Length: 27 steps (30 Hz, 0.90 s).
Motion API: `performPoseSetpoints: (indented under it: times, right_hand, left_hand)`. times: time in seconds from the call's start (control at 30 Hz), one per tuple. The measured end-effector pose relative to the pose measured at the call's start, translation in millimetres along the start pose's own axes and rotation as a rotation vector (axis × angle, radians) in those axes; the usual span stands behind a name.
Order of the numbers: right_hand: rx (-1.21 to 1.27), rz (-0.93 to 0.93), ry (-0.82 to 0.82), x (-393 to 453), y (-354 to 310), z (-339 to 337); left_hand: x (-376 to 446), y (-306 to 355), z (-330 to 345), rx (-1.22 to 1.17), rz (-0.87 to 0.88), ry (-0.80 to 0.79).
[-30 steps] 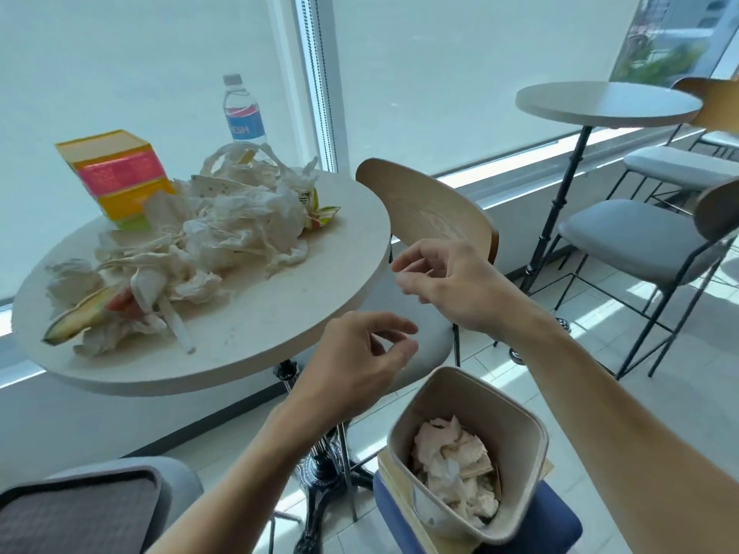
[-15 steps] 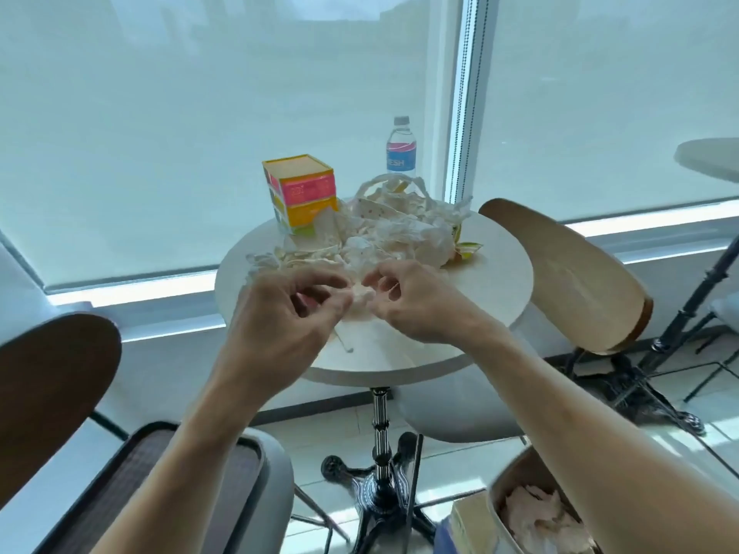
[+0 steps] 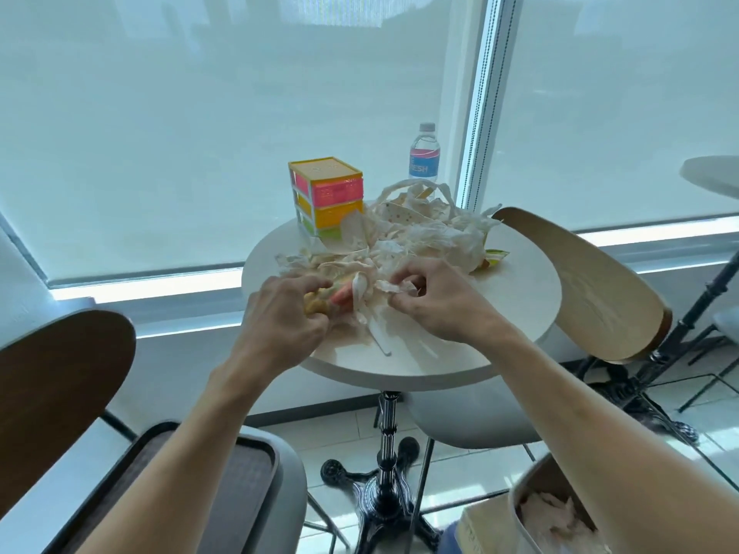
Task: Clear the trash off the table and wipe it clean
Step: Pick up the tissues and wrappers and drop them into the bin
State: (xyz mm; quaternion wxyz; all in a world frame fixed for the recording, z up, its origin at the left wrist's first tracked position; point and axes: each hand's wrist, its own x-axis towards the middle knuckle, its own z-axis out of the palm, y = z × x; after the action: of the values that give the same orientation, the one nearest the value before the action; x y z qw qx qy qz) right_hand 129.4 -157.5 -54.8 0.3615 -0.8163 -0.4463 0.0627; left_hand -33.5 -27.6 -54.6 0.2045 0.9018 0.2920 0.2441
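A round white table (image 3: 480, 337) carries a heap of crumpled white tissues and a plastic bag (image 3: 420, 233). My left hand (image 3: 280, 317) curls round a watermelon rind piece (image 3: 338, 295) with tissue at the heap's near left edge. My right hand (image 3: 432, 301) pinches a crumpled tissue (image 3: 394, 287) beside it. A beige bin (image 3: 532, 497) with tissues inside stands on the floor at bottom right, partly hidden by my right forearm.
A colourful small drawer box (image 3: 328, 193) and a water bottle (image 3: 424, 157) stand at the table's far side by the window. A wooden-backed chair (image 3: 592, 289) is to the right, another chair back (image 3: 60, 377) at left, with a dark tray (image 3: 236, 493) on its seat.
My view swung from the bin up to the table. Both hands travelled from above the bin to the heap, and they now grasp trash at its near edge.
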Motion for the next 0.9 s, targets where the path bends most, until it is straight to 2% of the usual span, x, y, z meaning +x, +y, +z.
performPoseSetpoints:
  times: [0.13, 0.37, 0.53, 0.67, 0.9]
  right_hand:
    - [0.059, 0.023, 0.024, -4, 2, -2]
    - [0.124, 0.072, 0.104, -16, 2, -10]
    - [0.177, 0.11, 0.221, -35, 7, -25]
    - [0.239, 0.165, 0.313, -57, 25, -39]
    - [0.333, 0.313, 0.354, -109, 63, -75]
  left_hand:
    - [3, -6, 4, -0.061, 0.042, 0.057]
    - [3, -10, 2, -0.166, 0.188, 0.394]
    - [-3, 3, -6, -0.292, 0.238, 0.497]
    - [-13, 28, -7, -0.46, 0.275, 0.464]
    - [-24, 87, 22, -0.739, 0.362, 0.174]
